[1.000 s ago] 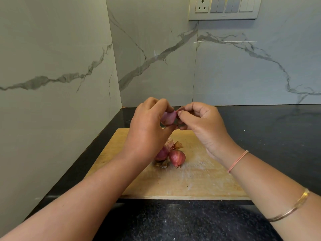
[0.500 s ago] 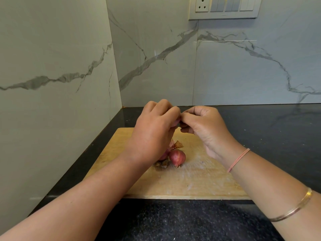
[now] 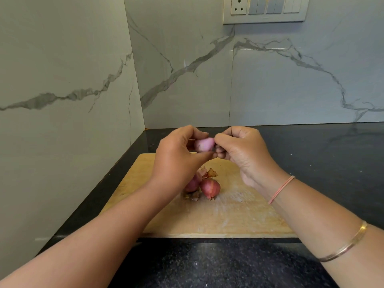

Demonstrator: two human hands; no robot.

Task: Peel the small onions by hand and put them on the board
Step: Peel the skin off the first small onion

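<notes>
Since half a second ago, rolled back at the wrist: left hand [image 3: 176, 161], baring the pale onion [image 3: 204, 144] again. Nearest, at bottom of frame, dark table [image 3: 207, 267]; then wooden board [image 3: 228, 221], with unpeeled onions [image 3: 210, 188] and dry peel scraps [image 3: 212, 173] at centre. Above the board's far edge, left grip curled round the pale onion; right hand [image 3: 245, 154] pinching its tip. Best to nip only loose skin, pull lengthwise, then turn the bulb.

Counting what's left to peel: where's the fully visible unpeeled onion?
In the head view, the unpeeled onion lies on the board, right of a second onion partly hidden behind the left hand.
</notes>
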